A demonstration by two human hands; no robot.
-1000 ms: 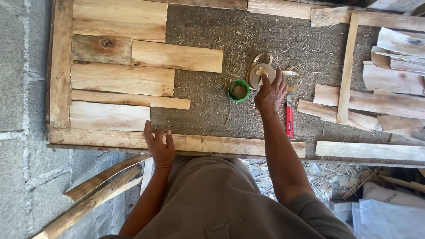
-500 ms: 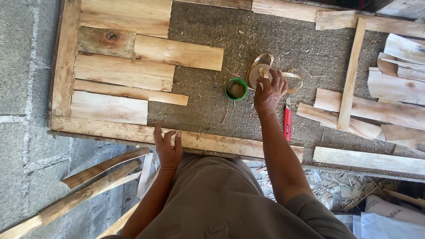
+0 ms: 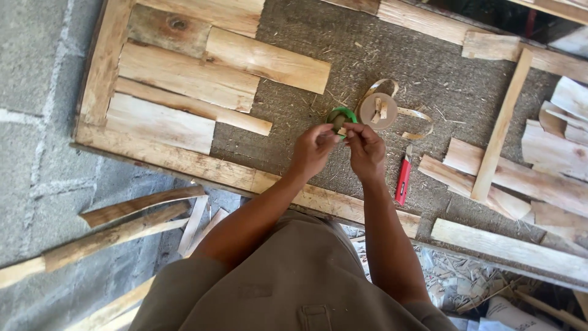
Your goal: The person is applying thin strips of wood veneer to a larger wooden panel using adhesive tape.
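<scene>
Both hands, left hand (image 3: 313,150) and right hand (image 3: 362,146), pinch the green tape roll (image 3: 340,116), probably picking its end. It might slip onto the gritty board (image 3: 275,73) if fingertips lose grip.

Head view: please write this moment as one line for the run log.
left hand: on green ring | right hand: on green ring | red knife: on board, right | wood disc: behind ring
</scene>
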